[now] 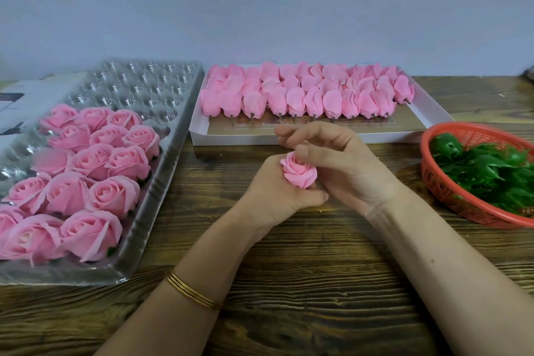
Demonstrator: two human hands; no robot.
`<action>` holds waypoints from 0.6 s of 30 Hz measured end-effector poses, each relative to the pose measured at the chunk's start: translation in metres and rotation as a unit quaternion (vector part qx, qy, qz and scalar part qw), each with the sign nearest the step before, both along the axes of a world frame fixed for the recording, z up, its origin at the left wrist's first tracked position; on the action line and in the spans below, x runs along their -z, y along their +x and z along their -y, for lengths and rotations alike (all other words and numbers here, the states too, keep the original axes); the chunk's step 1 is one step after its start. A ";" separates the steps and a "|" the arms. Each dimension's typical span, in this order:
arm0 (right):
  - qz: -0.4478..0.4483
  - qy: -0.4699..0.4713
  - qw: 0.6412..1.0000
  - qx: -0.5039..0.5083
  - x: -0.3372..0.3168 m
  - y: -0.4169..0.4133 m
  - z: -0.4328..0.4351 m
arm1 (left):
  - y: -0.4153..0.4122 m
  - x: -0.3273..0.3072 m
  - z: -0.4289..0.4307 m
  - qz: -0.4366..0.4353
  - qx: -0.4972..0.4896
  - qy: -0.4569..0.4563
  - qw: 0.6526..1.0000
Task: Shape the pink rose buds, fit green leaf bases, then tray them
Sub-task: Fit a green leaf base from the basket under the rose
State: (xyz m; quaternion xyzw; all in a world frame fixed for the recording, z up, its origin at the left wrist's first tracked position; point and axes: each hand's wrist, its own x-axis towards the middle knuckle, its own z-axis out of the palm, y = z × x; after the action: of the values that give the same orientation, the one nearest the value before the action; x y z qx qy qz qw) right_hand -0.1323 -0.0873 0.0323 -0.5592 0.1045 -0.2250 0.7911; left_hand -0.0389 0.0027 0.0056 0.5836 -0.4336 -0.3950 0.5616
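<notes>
— Dark-grained wooden table, pale wall behind it. Where is the rose you are working on?

— Right at the middle, above the wood, between my two hands. My left hand is curled around the pink rose bud from below, so only its top and upper petals show above my fist.

— And the other hand?

— My right hand sits just beside and over it. The thumb touches the bud's upper edge, and the fingers are loosely bent above, apart from the petals. I cannot tell whether any finger reaches under the bud.

— What lies around you?

— To my left is a clear plastic tray with finished roses filling its near pockets, while the far pockets have none. Straight ahead, beyond my hands, a white box holds rows of unshaped buds lying on their sides, their short stems toward me. To my right a red basket holds the green leaf bases, well apart from the bud.

— Anything on your arms?

— Thin gold bangles on my left wrist.
</notes>
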 end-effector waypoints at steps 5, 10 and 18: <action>-0.031 -0.089 0.995 0.007 0.000 0.000 -0.005 | -0.001 -0.002 0.000 -0.018 -0.011 -0.003 1.000; -0.056 -0.152 0.987 0.004 -0.001 -0.002 -0.006 | -0.003 -0.001 0.001 -0.003 -0.012 -0.002 1.000; -0.085 -0.195 0.977 -0.016 0.001 -0.002 -0.005 | 0.000 -0.001 -0.002 -0.021 0.009 -0.011 1.000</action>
State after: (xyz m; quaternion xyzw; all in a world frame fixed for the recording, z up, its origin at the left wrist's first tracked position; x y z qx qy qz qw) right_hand -0.1341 -0.0823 0.0314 -0.7216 0.1166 -0.1794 0.6584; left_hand -0.0385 0.0042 0.0061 0.5651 -0.4308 -0.4077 0.5734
